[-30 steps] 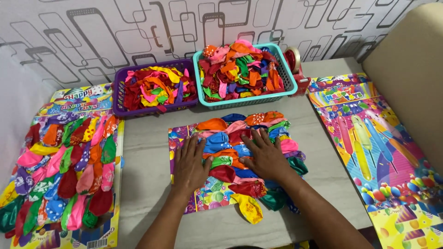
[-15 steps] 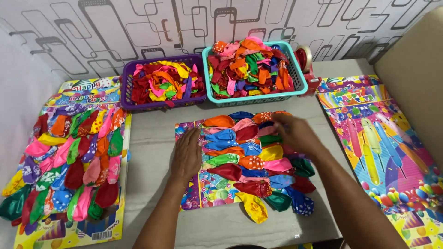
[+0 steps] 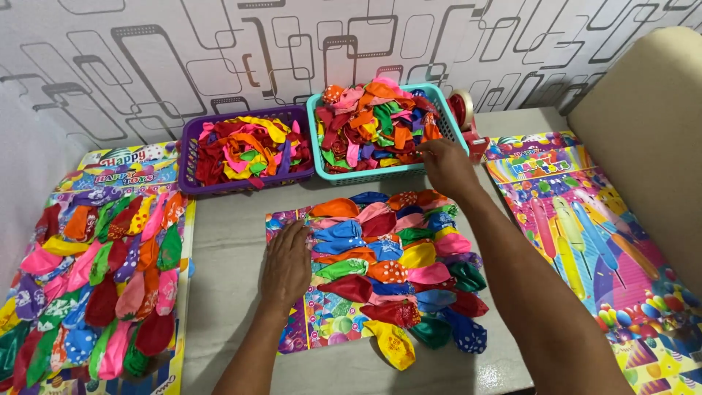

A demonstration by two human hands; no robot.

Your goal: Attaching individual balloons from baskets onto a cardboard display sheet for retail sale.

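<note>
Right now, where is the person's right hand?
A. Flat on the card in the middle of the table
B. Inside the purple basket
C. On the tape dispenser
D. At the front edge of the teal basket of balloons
D: the right hand reaches to the near rim of the teal basket, at its balloons, while the left hand lies flat on the balloon card.

- Balloons: matt rubber, some dotted.
- Backing card: glossy printed paper.
- Teal basket, purple basket: perforated plastic.
- Surface: smooth, matt grey.
</note>
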